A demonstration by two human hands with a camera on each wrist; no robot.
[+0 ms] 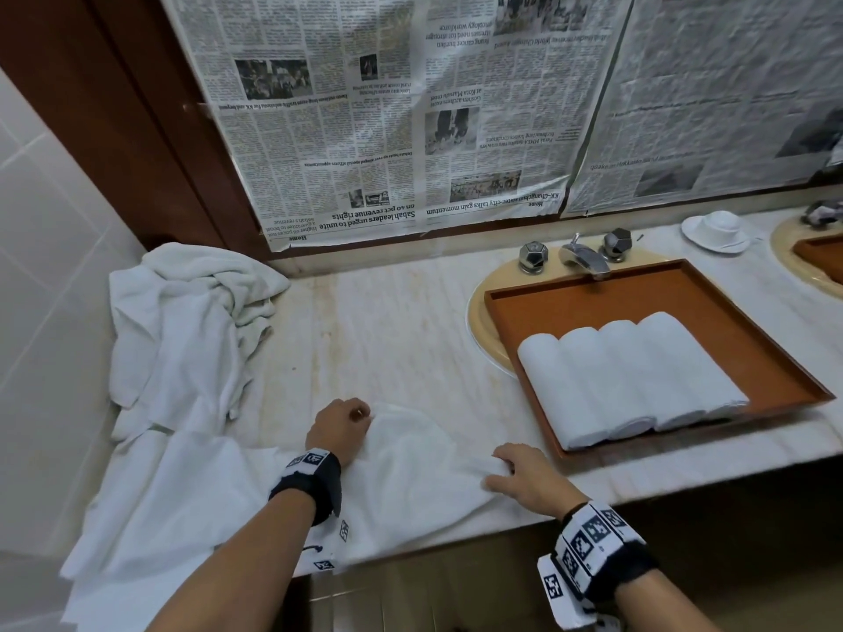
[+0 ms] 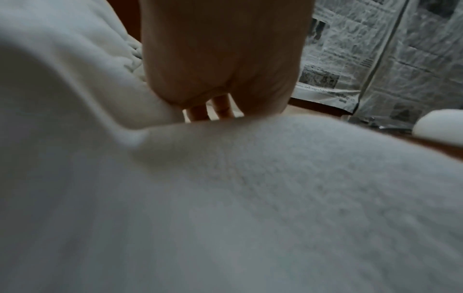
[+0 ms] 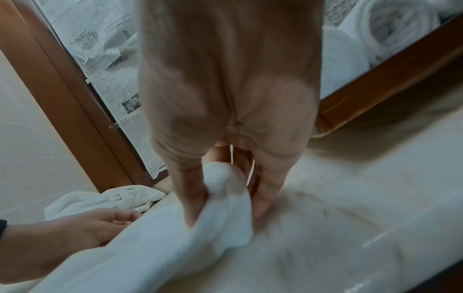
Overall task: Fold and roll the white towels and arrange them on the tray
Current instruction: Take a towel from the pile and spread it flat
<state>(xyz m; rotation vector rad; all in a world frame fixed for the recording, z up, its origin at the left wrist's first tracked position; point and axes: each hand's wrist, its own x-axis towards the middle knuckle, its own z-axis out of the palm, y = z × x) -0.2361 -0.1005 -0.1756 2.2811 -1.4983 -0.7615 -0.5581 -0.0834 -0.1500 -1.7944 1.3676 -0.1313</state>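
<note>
With your right hand (image 1: 529,476) pinching one corner of the white towel (image 1: 410,467) at the counter's (image 1: 387,330) front edge and your left hand (image 1: 340,428) gripping another (fingers curled), pull it taut and flat before folding.

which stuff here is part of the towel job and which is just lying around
Part of the job:
- towel both hands are gripping
- left hand, right hand
- heap of unfolded towels
- four rolled towels
- wooden tray

Just lying about:
- cup and saucer
- faucet
- newspaper on the wall
</note>
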